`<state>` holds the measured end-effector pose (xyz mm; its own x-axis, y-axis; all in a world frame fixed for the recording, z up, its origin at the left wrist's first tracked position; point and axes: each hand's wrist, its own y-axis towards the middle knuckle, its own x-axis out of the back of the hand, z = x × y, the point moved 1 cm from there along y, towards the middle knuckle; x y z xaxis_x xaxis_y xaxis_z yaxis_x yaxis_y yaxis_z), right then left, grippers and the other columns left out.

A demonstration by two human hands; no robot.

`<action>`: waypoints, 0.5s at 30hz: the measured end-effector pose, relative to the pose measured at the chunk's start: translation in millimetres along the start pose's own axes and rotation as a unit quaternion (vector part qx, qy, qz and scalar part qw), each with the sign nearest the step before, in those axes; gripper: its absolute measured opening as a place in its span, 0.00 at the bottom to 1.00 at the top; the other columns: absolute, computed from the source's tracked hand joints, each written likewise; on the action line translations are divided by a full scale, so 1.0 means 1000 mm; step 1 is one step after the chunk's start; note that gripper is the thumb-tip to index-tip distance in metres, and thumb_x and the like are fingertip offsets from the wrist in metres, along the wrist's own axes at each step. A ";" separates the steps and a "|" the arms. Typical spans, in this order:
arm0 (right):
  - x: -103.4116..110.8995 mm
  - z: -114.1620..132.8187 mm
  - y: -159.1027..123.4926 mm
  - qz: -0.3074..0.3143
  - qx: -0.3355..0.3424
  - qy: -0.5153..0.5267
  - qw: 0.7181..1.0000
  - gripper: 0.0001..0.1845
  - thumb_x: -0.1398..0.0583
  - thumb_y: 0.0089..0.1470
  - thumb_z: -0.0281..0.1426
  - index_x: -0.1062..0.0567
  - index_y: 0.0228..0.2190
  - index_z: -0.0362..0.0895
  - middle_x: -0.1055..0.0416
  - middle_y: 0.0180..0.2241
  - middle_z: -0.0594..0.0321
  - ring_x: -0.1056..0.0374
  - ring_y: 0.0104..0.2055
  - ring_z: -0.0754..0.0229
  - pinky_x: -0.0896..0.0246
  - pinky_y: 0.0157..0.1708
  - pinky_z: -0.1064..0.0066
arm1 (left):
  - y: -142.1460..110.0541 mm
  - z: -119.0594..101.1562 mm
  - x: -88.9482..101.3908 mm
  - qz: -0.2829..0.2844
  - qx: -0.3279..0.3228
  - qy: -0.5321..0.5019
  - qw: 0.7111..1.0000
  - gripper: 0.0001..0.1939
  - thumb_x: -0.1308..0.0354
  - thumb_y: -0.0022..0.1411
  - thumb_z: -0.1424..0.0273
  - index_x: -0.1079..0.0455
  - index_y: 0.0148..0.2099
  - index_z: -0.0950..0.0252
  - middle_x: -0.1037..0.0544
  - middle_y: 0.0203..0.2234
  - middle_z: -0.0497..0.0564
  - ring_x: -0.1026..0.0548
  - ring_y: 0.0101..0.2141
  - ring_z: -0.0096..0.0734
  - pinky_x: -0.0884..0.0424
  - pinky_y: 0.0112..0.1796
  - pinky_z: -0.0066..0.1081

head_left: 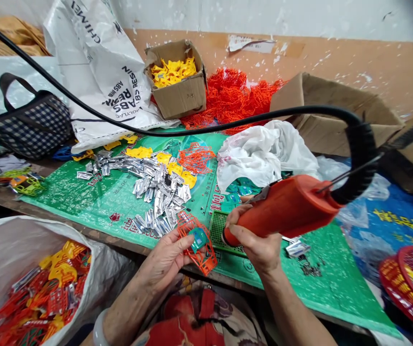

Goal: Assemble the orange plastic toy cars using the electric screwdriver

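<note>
My left hand (165, 257) grips an orange plastic lattice frame (209, 263), its thumb pressing on a teal plastic piece (200, 236) set in the frame. In my right hand (264, 251) is a red power screwdriver (287, 204), tilted with its nose down and to the left; its tip is hidden. A black cable runs from its rear end. Beneath the screwdriver's nose sits a green perforated basket (218, 222). Left of it, on the green sheet (101, 204), lie many silver pieces (163, 197), several yellow plastic parts (139, 152) and more orange frames (196, 158).
A white sack (0, 250) of coloured parts stands at lower left. Behind are a carton of yellow parts (173, 72), an orange heap (228, 98), another carton (346, 101) and a white cloth bag (264, 149). The black cable (192, 130) crosses overhead. At right sits a red basket (408, 283).
</note>
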<state>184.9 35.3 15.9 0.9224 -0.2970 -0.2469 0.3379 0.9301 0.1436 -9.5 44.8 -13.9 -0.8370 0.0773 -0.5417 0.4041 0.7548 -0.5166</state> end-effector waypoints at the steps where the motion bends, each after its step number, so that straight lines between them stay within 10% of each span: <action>1: 0.000 -0.001 0.000 0.007 0.000 0.003 1.000 0.11 0.34 0.40 0.31 0.27 0.31 0.47 0.30 0.25 0.67 0.32 0.28 0.59 0.32 0.31 0.63 | -0.001 -0.001 0.000 0.002 0.001 0.002 1.000 0.22 0.24 0.48 0.66 0.21 0.46 0.65 0.17 0.39 0.53 0.21 0.33 0.33 0.21 0.38 0.35; 8: 0.002 -0.001 0.001 -0.009 0.036 -0.009 0.999 0.07 0.33 0.43 0.29 0.26 0.27 0.45 0.29 0.26 0.66 0.32 0.28 0.60 0.33 0.32 0.63 | -0.004 -0.005 -0.004 0.016 0.013 0.012 1.000 0.22 0.24 0.46 0.68 0.21 0.45 0.64 0.18 0.39 0.53 0.21 0.35 0.34 0.21 0.38 0.36; 15: -0.004 0.042 0.004 0.022 0.069 0.133 0.988 0.25 0.33 0.43 0.25 0.27 0.45 0.52 0.28 0.26 0.70 0.32 0.27 0.62 0.33 0.31 0.66 | 0.000 0.000 -0.007 0.026 0.018 -0.007 0.999 0.21 0.24 0.47 0.69 0.21 0.45 0.65 0.18 0.37 0.53 0.21 0.32 0.33 0.21 0.37 0.35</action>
<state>190.1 31.1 57.8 0.8615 -0.1717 -0.4779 0.3371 0.8973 0.2852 -3.8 43.7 -10.2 -0.8098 0.1067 -0.5769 0.4599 0.7259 -0.5115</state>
